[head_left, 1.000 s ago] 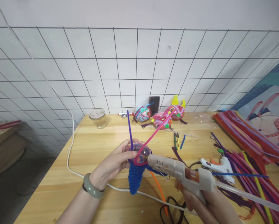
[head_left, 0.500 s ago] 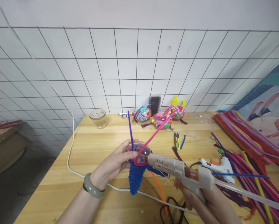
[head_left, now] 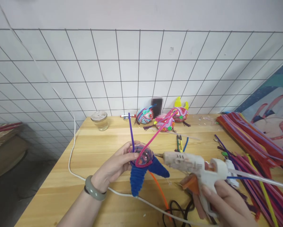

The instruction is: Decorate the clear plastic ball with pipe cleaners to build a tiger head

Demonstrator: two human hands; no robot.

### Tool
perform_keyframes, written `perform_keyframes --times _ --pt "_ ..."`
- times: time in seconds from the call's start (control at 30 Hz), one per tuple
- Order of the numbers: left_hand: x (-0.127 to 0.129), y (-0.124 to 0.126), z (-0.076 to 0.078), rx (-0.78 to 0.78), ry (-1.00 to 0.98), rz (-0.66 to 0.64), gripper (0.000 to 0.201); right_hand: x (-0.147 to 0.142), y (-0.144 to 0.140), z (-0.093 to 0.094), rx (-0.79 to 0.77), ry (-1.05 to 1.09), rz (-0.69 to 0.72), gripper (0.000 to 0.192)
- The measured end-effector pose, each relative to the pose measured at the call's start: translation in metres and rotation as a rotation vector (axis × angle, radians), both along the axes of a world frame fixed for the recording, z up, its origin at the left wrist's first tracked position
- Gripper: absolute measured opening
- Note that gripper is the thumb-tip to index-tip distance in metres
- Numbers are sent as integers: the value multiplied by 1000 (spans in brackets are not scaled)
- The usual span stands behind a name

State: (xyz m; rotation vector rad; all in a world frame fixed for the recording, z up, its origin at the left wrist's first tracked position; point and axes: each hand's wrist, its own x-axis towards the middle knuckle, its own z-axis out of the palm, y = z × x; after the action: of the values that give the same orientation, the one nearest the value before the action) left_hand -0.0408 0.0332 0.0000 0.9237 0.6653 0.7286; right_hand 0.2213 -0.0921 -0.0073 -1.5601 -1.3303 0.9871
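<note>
White tiled wall (head_left: 136, 72) behind pale wooden table (head_left: 89, 157).

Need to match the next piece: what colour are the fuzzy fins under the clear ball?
Royal blue. The fins sit under the clear ball held by the left hand; head view.

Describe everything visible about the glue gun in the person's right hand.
The hot glue gun has an off-white plastic body with an orange trigger and a thin metal nozzle. The right hand grips its handle, barrel lying roughly level and pointing left. The nozzle tip sits just right of the clear ball craft held by the left hand; contact cannot be told. A translucent glue stick juts from its back.
</note>
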Motion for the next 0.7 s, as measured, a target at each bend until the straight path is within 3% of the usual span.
perform_keyframes --times 0.1,0.17,0.33,0.43,0.5,0.6,0.63,0.7 --pt "0 0 2 12 12 11 34 8 16 -10 -110 342 -113 38" --pt "0 0 4 19 12 14 33 15 29 -22 -179 385 -172 38" --pt "-1 -2 5 -1 43 26 34 26 46 -57 -372 219 -165 36" --pt "-1 -2 4 -29 48 33 38 29 47 -67 -402 -104 -95 38" --pt "-1 -2 4 -33 45 29 39 31 48 -63 -367 -350 -72 36" --pt "0 -3 5 -22 40 8 40 30 48 -39 -239 -734 -57 26" --pt "1 -3 6 -20 40 0 40 27 49 -27 -143 -879 -18 26" --pt "3 -5 9 -20 45 -15 40 15 51 -1 194 -893 70 24"
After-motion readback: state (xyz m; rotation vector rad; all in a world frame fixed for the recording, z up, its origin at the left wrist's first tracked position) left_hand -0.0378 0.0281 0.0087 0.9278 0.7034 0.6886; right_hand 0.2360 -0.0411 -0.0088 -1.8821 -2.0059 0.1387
